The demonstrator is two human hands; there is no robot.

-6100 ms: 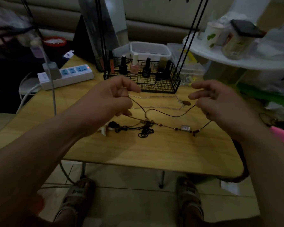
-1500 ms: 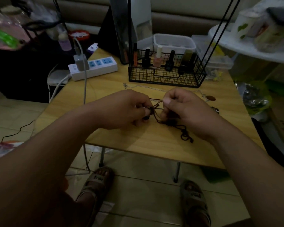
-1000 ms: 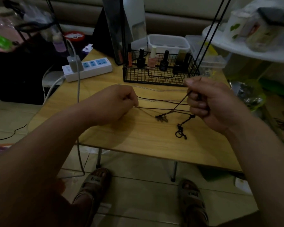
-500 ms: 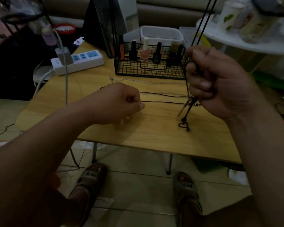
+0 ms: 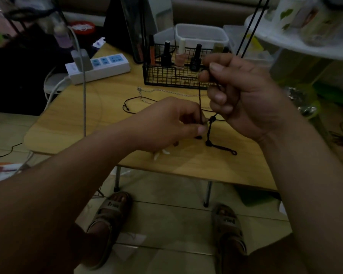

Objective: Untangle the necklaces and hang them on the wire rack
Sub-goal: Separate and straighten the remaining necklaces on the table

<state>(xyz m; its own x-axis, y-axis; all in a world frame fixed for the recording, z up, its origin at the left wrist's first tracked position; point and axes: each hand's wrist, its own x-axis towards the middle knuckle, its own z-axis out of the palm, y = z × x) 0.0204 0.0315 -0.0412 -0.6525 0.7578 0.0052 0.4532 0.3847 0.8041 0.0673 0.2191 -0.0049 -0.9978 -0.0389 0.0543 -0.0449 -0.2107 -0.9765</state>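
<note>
My right hand is raised above the wooden table and pinches a black cord necklace, whose knotted tail hangs down and trails on the tabletop. My left hand pinches the same cord lower down, just left of the knot; a pale pendant shows under its fingers. A silver chain necklace lies stretched in front of the black wire rack. A second thin dark cord loops on the table to the left.
Nail polish bottles stand in the wire rack, with white plastic tubs behind. A white power strip with a plug and cable sits at the left. A cluttered white shelf is at the right. My sandalled feet are under the table.
My left hand has moved right, closing up to my right hand, and now pinches the cord by the knot. The tail of the cord lies further out on the table.
</note>
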